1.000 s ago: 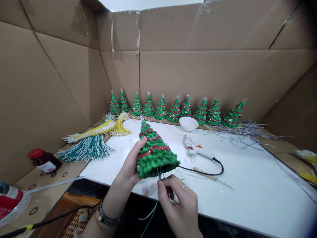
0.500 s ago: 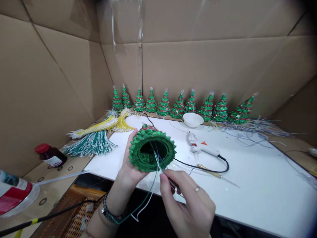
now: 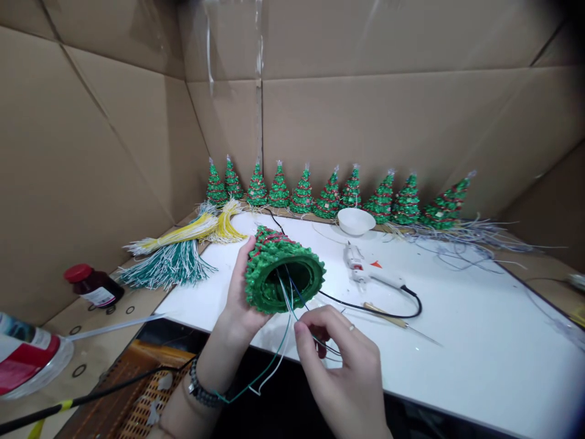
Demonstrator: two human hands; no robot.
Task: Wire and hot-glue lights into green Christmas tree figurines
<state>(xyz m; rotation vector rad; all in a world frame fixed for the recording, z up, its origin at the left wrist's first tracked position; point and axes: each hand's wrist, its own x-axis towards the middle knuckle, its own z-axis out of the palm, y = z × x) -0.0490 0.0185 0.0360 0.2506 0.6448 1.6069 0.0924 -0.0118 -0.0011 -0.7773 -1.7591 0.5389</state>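
A small green Christmas tree ornament (image 3: 286, 256) lies tilted on its side in my left hand (image 3: 240, 305), whose fingers wrap round its far side. Its hollow base faces me and to the right. Thin wires (image 3: 287, 292) in green, white and dark blue come out of the opening; a green and a white one hang in a loop below. Just right of the base, my right hand (image 3: 342, 360) pinches some of these wires between thumb and forefinger. The wires' ends inside the tree are hidden.
Several finished-looking trees (image 3: 303, 192) line the cardboard wall. A glue gun (image 3: 356, 262), an awl (image 3: 388, 314) and a white bowl (image 3: 356, 221) are on the white table (image 3: 466, 317). Bundled wires (image 3: 176, 256), a red-capped bottle (image 3: 94, 285) and an orange basket (image 3: 150, 390) are at left.
The tree has turned so that more of its side shows and its base faces further right. My right hand has shifted slightly left, still pinching wires.
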